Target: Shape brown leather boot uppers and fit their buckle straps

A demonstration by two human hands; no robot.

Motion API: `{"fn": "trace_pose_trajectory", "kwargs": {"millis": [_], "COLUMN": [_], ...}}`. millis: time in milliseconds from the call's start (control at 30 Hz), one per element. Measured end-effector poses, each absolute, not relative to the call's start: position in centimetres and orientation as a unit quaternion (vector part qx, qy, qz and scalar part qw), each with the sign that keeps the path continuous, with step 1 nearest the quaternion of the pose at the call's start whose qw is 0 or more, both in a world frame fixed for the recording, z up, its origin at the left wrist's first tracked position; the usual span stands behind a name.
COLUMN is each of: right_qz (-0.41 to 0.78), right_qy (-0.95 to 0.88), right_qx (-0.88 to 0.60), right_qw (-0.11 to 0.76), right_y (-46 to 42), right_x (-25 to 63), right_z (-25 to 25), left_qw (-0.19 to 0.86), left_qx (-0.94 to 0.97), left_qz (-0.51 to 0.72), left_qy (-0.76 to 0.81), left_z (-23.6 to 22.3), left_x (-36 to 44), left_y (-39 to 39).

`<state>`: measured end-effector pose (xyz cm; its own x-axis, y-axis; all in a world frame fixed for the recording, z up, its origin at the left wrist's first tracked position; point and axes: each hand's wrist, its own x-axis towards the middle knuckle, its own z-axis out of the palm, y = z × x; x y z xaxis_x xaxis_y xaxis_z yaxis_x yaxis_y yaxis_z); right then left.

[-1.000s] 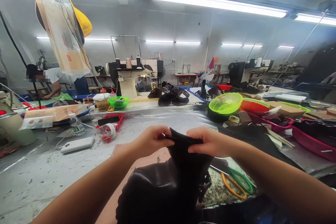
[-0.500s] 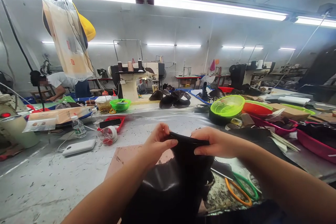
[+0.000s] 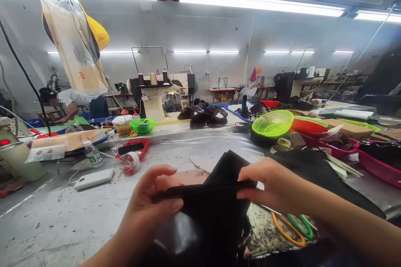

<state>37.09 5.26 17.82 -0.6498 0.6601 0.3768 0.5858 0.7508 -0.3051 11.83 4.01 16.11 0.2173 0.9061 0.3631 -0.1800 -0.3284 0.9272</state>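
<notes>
Black material [image 3: 213,204] between both hands [image 3: 156,196]—bare tabletop [image 3: 62,212] left.

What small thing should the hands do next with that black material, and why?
Probably lower the left hand's raised index finger onto the long upper edge of the soft, black, partly shiny material. That finger sits above the edge while the thumb lies against it; the right hand already pinches the other end, so both ends might then be pinched alike.

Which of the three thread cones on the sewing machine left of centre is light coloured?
The middle cone: it is pale beige, while the left cone and the right cone are both dark.
</notes>
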Motion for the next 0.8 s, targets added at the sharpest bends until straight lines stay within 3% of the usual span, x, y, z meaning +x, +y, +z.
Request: {"fn": "trace_pose_trajectory", "kwargs": {"millis": [67, 200, 333, 500, 633, 700, 800], "right_qz": [0.059, 0.034, 0.11, 0.165, 0.15, 0.13, 0.036], "right_qy": [-0.902, -0.916, -0.94, -0.934, -0.936, -0.926, -0.848], "right_qx": [-0.36, -0.353, -0.3, -0.293, -0.278, -0.287, -0.38], "right_qw": [0.232, 0.187, 0.116, 0.124, 0.157, 0.207, 0.367], "right_y": [4.9, 3.6, 2.4, 1.8, 4.4, 7.1, 11.1], "right_x": [37.4, 35.7, 34.8, 36.9, 38.9, 39.8, 40.0], "right_z": [17.0, 16.8, 18.3, 18.6, 17.4, 16.6, 15.1], "left_qw": [0.394, 0.147, -0.008, -0.058, -0.031, -0.017, -0.024], "left_qx": [0.712, 0.928, 0.985, 0.98, 0.963, 0.95, 0.929], "left_qz": [0.472, 0.145, 0.079, 0.1, 0.146, 0.155, 0.111], "left_qy": [0.338, 0.312, 0.156, 0.162, 0.224, 0.27, 0.353], "left_z": [17.5, 20.2, 21.0, 21.1, 20.7, 20.8, 21.3], "left_x": [10.7, 11.9, 14.0, 11.5, 9.1, 8.9, 10.0], "left_y": [3.9, 4.3, 4.0, 2.8, 3.5, 4.6, 6.6]}}
